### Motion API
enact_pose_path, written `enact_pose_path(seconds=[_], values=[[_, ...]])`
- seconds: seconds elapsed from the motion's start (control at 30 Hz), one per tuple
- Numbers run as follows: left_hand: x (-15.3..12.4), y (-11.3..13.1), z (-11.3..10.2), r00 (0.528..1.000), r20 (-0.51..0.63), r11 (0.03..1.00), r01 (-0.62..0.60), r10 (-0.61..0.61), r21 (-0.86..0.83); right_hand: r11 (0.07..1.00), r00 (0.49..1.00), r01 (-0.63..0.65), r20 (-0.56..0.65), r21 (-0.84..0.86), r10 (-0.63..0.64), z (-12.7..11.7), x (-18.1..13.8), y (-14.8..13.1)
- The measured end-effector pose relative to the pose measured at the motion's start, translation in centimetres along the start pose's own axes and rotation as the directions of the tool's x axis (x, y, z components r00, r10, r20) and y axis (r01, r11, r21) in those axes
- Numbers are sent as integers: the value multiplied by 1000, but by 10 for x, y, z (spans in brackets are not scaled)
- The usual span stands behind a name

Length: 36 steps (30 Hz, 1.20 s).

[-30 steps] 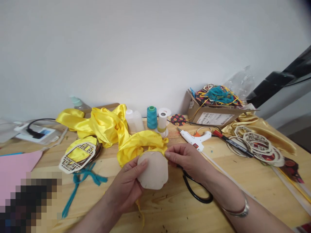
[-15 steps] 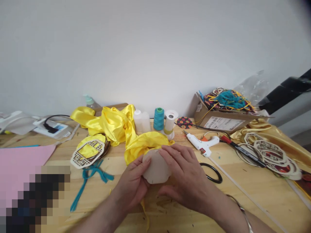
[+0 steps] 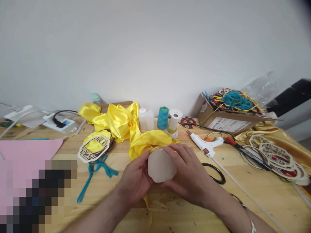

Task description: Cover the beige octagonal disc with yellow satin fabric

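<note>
Between my hands is a pale, flat plate with a scalloped outline (image 3: 161, 165), its plain side facing me. My left hand (image 3: 136, 176) grips its left edge, fingers behind it. Around the right edge curl the fingers and thumb of my right hand (image 3: 188, 174). A strip of yellow cord (image 3: 148, 207) hangs below the plate. Just behind it lies bunched yellow satin fabric (image 3: 148, 140). Left of my hands sits a stack of cut-out wooden frames (image 3: 84, 155) with yellow fabric, beside a knotted teal cord (image 3: 91, 174).
A white glue gun (image 3: 206, 144) and a black ring (image 3: 222, 178) lie to the right, near a red-and-black marker (image 3: 250, 155). Teal thread (image 3: 163, 118) and a white bottle (image 3: 143, 119) stand at the back. A cardboard box (image 3: 209, 119) holds scraps. Pink sheet (image 3: 31, 152) lies left.
My left thumb has moved off the plate's face to its edge. My right fingers have shifted toward the right rim, baring more of the plate. The whole view has shifted slightly.
</note>
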State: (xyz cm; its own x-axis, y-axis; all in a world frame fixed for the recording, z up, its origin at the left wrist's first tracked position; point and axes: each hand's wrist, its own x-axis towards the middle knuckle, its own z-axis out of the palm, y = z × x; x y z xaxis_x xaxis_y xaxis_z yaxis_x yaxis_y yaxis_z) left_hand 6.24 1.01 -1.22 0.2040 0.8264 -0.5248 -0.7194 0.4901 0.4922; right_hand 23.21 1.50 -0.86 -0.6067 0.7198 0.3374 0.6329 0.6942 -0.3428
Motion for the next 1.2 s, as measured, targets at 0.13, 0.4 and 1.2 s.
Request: enact_pose_path(seconds=[0.13,0.4,1.2], values=[[2,1,-2,998,13,998,-60,60,16,998,1000,-17,1,65,17,-3,1,3],[4,3,-8,988,134,997,-75,70,32,960,994,-114,26,256,111,-6,-2,13],[5,0,-6,995,28,996,-92,92,3,942,997,-58,74,331,35,-3,-3,9]])
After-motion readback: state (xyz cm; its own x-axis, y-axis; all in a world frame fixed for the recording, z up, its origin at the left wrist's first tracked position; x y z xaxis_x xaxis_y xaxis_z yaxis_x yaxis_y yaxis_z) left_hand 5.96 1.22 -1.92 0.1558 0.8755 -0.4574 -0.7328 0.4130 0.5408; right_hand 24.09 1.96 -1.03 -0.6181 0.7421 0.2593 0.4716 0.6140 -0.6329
